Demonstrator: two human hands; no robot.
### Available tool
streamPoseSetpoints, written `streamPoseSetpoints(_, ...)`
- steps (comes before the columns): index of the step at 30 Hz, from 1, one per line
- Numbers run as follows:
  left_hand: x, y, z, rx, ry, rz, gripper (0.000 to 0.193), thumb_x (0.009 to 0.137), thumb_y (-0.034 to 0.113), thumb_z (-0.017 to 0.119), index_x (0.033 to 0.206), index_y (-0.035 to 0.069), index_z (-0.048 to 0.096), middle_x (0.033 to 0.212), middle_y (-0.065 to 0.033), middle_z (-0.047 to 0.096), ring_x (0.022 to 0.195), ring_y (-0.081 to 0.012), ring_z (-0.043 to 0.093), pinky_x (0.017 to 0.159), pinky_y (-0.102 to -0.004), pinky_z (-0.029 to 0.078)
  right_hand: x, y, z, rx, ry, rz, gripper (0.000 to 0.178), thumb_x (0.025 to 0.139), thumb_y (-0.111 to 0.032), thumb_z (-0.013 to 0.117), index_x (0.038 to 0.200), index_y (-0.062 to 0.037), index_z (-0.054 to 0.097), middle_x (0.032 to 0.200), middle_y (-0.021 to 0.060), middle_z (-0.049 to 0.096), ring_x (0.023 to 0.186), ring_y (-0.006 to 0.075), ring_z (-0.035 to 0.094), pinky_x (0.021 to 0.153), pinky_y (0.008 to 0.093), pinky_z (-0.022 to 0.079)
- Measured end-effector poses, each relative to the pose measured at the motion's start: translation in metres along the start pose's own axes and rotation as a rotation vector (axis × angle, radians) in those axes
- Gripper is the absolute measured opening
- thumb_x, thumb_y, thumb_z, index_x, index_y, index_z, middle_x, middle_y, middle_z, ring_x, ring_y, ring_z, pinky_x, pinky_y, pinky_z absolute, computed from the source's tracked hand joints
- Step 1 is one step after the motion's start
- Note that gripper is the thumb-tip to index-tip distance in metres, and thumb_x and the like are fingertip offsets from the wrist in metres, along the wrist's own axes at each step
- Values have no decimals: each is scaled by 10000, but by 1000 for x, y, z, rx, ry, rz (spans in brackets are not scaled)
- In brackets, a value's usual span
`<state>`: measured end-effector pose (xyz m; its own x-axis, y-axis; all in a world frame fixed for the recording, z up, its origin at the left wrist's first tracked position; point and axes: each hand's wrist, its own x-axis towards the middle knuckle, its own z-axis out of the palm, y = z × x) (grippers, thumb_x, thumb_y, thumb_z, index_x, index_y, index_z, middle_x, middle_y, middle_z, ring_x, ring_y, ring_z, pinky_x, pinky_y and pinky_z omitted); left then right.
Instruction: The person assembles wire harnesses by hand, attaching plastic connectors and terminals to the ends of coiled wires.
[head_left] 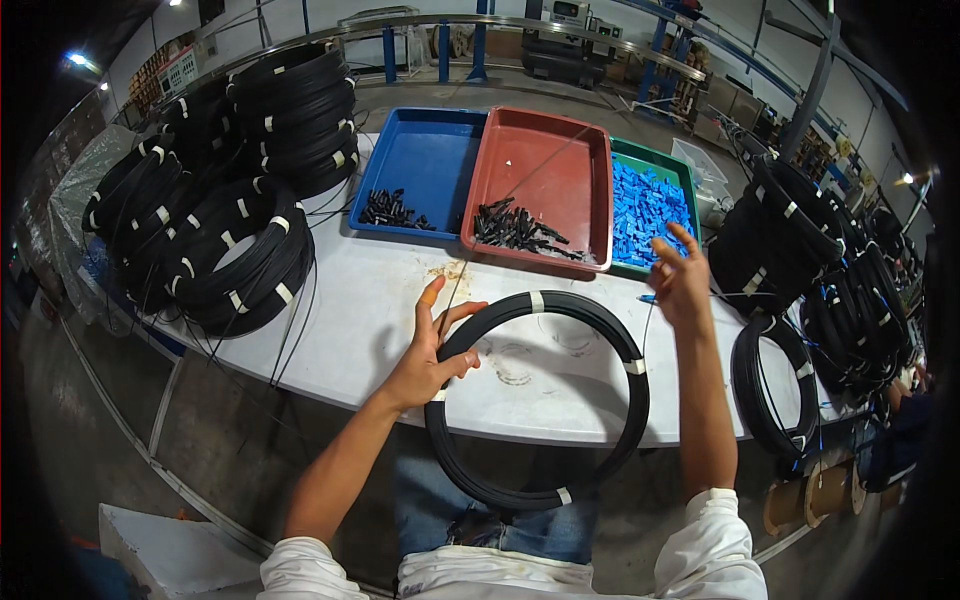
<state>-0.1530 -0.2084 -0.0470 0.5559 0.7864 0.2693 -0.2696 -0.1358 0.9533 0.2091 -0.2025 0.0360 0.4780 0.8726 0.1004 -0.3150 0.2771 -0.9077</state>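
A coil of black cable (640, 400), bound with pale tape bands, rests partly on the white table and overhangs its near edge toward me. My left hand (435, 345) grips the coil's left side, thumb toward the ring's inside, index finger raised. A thin cable length rises past that hand toward the red tray. My right hand (682, 280) is lifted near the green tray, fingers loosely bent and apart, with nothing visible in them. Close by its wrist, a small blue connector (648, 298) appears at a thin cable's end; whether they are joined is unclear.
Behind the coil stand a blue tray (425, 150) and a red tray (540, 150), both with black pieces, and a green tray (655, 155) of blue connectors. Cable coils pile up left (295, 120) and right (770, 240). Another coil (745, 385) hangs over the right edge.
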Motion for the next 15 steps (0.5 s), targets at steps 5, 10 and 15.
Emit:
streamPoseSetpoints(5, 13, 8, 2, 53, -39, -50, 922, 907, -48, 583, 1578, 133, -24, 1494, -187, 407, 887, -154, 626, 648, -245, 512, 65, -52, -27, 175, 65, -209, 296, 934, -86, 641, 1203, -138, 530, 736, -35, 538, 513, 54, 449, 418, 211, 357)
streamPoseSetpoints(10, 20, 4, -1, 54, -55, -116, 814, 898, -53, 568, 1581, 54, 138, 1521, -150, 396, 955, -181, 633, 681, -280, 542, 104, -78, -21, 159, 291, -469, 193, 932, -57, 615, 1109, -124, 578, 691, -4, 511, 466, 90, 405, 381, 244, 268)
streamPoseSetpoints(15, 27, -3, -1, 0, -37, -183, 810, 869, -96, 589, 1572, 29, 206, 1507, -112, 432, 1089, -164, 615, 827, -276, 539, 128, -118, -32, 93, 62, -604, 135, 973, -128, 623, 1088, -64, 594, 715, 33, 553, 433, 111, 417, 363, 275, 300)
